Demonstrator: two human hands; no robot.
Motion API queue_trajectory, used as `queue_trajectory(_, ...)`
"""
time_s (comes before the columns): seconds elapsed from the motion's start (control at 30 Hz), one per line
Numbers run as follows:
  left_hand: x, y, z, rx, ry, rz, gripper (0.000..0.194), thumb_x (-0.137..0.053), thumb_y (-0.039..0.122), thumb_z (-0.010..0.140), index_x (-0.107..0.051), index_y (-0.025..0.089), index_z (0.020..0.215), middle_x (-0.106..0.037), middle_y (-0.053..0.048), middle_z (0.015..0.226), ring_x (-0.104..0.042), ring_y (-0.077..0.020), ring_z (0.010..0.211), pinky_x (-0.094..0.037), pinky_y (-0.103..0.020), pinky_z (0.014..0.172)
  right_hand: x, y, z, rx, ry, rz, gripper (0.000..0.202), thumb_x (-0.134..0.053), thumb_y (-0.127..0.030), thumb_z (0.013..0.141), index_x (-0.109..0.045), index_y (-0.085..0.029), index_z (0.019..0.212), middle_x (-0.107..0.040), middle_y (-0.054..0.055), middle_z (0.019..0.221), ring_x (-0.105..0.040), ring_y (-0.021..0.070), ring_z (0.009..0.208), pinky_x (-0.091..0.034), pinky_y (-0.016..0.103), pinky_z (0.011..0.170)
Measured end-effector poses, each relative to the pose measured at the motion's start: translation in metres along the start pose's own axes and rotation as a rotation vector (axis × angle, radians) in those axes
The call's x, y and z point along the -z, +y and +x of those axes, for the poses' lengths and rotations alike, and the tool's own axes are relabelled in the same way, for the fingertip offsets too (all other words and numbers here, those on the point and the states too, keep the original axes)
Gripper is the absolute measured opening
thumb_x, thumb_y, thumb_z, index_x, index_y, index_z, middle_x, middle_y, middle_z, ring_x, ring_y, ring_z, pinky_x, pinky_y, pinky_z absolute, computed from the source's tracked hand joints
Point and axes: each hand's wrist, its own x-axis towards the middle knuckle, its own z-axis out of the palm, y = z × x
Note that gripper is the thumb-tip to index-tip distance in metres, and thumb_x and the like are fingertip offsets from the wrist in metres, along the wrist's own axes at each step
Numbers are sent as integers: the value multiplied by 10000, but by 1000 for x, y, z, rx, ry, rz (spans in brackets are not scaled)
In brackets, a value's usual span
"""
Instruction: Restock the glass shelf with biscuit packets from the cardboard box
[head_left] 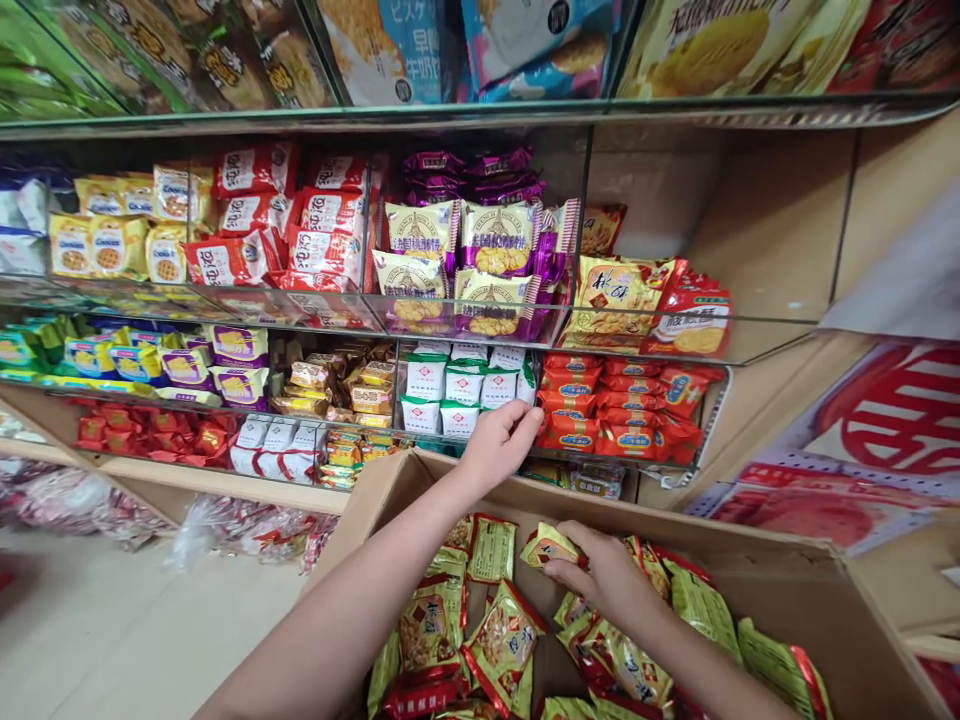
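My right hand (600, 570) is closed on a yellow cookie packet (546, 547), held between thumb and fingers inside an open cardboard box (675, 515). Beneath it lie many loose yellow and red cookie packets (506, 640), some face up and some showing their printed backs. My left hand (501, 440) reaches over the box toward the lower shelf. Its fingers are curled in, and no packet shows in them. It is nearest to the white and green packets (457, 385) and the stacked red packets (570, 405). On the shelf above, similar yellow cookie packets (619, 295) stand in the right compartment.
Clear dividers and a glass lip (465, 320) split the shelves into compartments. Cream and purple biscuit packets (495, 240) fill the middle one, beside red-white packets (322, 240). Bagged goods (255, 525) lie low at the left, above a tiled floor (150, 620). A red-and-white printed sheet (892, 430) hangs at right.
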Motion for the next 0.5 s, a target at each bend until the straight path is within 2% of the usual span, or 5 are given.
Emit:
queue_trajectory(0.1, -2, 16, -14, -122, -89, -18, 270, -400, 358, 822, -584, 160, 848, -556, 0, 678, -507, -119, 625, -384, -225, 593, 39, -19, -11, 3, 123, 151, 290, -547, -416, 738, -568, -201, 932, -655, 27, 881, -590, 192, 796, -419, 289, 729)
queue_trajectory(0.2, -13, 30, -31, -187, -180, -23, 231, -436, 329, 816, -585, 162, 758, -537, -19, 705, -490, -130, 659, -369, -233, 596, 60, -32, -17, -51, 281, 344, 349, -619, -430, 675, -548, -202, 930, -647, 29, 868, -582, 185, 789, -433, 284, 720)
queue_trajectory(0.37, -37, 44, -42, 47, 110, -240, 275, -350, 341, 871, -474, 180, 686, -441, 9, 662, -427, -120, 651, -357, -228, 608, 55, -40, -13, -211, 714, 846, 353, -567, -490, 707, -501, -192, 884, -613, 13, 793, -567, 151, 725, -451, 234, 644)
queue_trajectory(0.43, -42, 49, -40, 112, 166, -332, 274, -355, 378, 864, -458, 185, 698, -427, 14, 663, -410, -118, 641, -355, -223, 590, 52, -46, -9, -245, 789, 879, 335, -487, -521, 753, -495, -190, 806, -586, 1, 717, -539, 140, 641, -437, 221, 581)
queue_trajectory(0.5, -44, 54, -36, 152, 212, -409, 292, -393, 433, 837, -454, 188, 692, -406, 26, 628, -385, -111, 598, -347, -214, 551, 53, -52, -5, -247, 854, 753, 353, -440, -534, 774, -497, -187, 744, -558, -2, 661, -510, 139, 612, -419, 218, 568)
